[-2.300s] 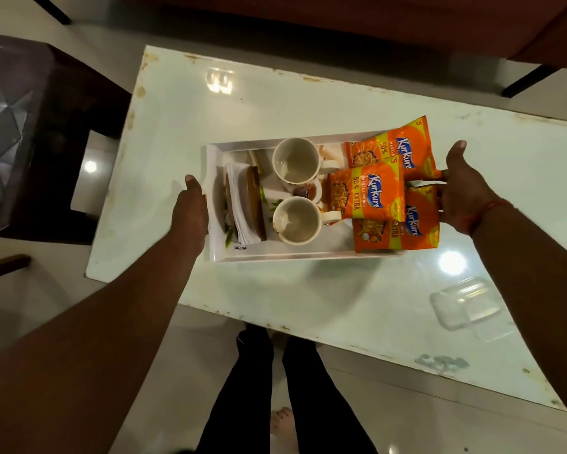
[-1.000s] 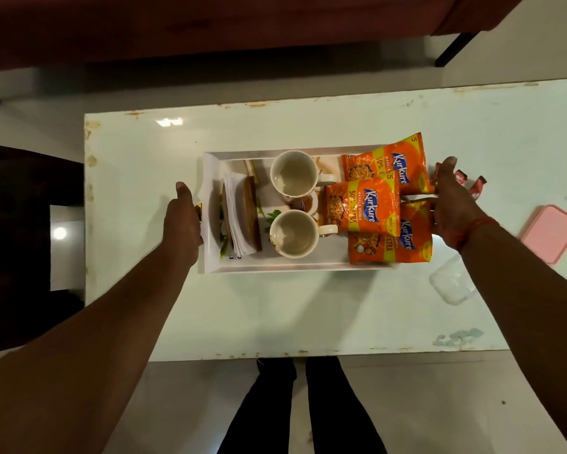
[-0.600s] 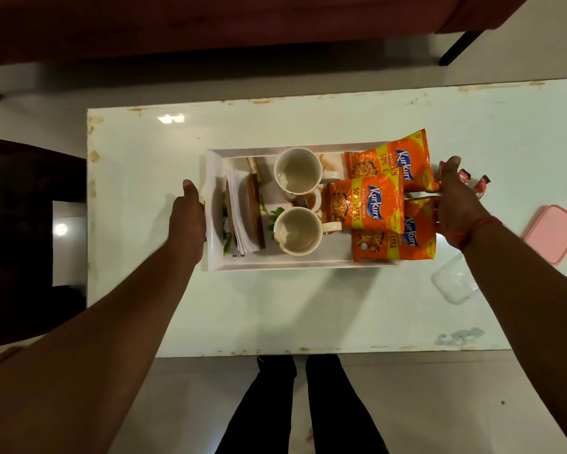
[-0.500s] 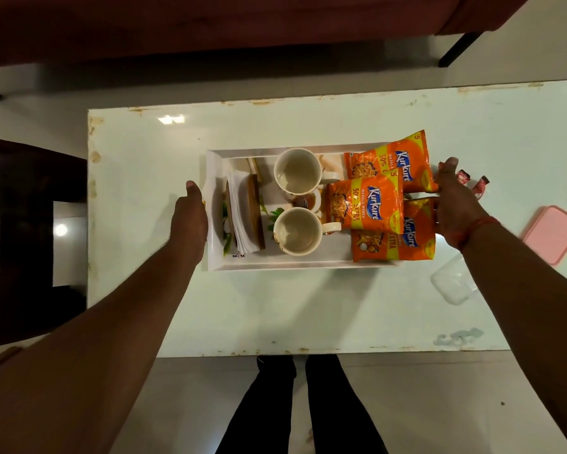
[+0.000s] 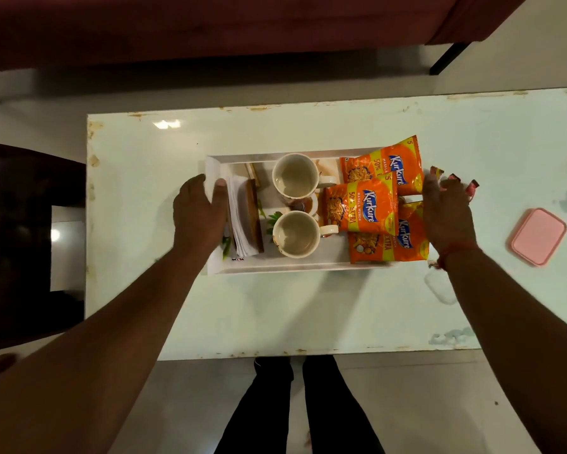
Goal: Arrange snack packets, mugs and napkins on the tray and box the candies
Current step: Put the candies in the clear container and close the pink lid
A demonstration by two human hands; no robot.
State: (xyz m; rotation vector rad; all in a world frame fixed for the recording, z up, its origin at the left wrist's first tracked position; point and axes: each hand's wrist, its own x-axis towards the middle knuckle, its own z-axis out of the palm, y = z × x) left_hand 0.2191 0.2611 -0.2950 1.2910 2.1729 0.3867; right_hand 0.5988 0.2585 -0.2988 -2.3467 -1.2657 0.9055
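While the white tray [image 5: 295,269] rests on the pale worktop [image 5: 308,306], its left end is held by the left hand [image 5: 199,213], whose fingers [image 5: 221,188] are curled over the rim, the thumb inside it. Just right of those fingers a stack of white napkins [image 5: 239,221] is seen in a wooden holder [image 5: 254,217]. Further right, two empty mugs [image 5: 295,180] [image 5: 295,234] are stood one behind the other, handles turned rightward. Three orange snack packets [image 5: 360,208] [image 5: 387,165] [image 5: 390,244] are laid overlapping at the tray's right end. The right hand [image 5: 447,217] is laid flat over that end, its fingers [image 5: 431,191] spread and extended, touching the packets; whether anything is gripped beneath cannot be told. Just beyond those fingertips, wrapped candies [image 5: 452,180] are left on the worktop. Near the right wrist a clear box [image 5: 441,286] is partly hidden, and well right of the hand a pink lid [image 5: 538,241] lies apart.
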